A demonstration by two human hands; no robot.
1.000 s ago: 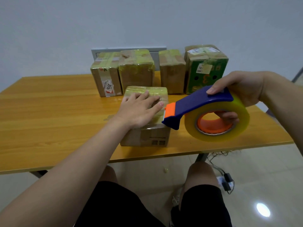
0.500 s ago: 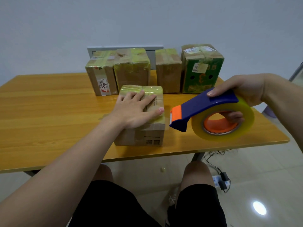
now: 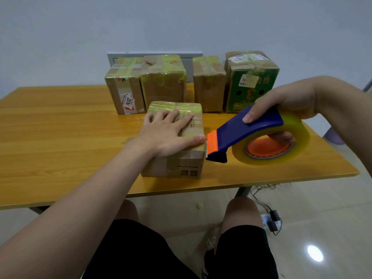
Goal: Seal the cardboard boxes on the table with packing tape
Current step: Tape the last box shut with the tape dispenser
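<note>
Large orange "3" and label (image 3: 246, 81) starting "78" on green box (image 3: 261, 77), sticker (image 3: 127, 101) starting "20" on leftmost back box (image 3: 120, 85)

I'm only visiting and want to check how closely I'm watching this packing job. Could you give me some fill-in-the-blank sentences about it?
1. The left hand lies flat on top of the nearest ___.
2. The right hand grips a tape dispenser whose body is ___ with an orange tip.
3. At the far side of the table, ___ taped boxes stand in a row.
4. The rightmost box of that row is printed ___.
Missing words: box; blue; four; green.
</note>
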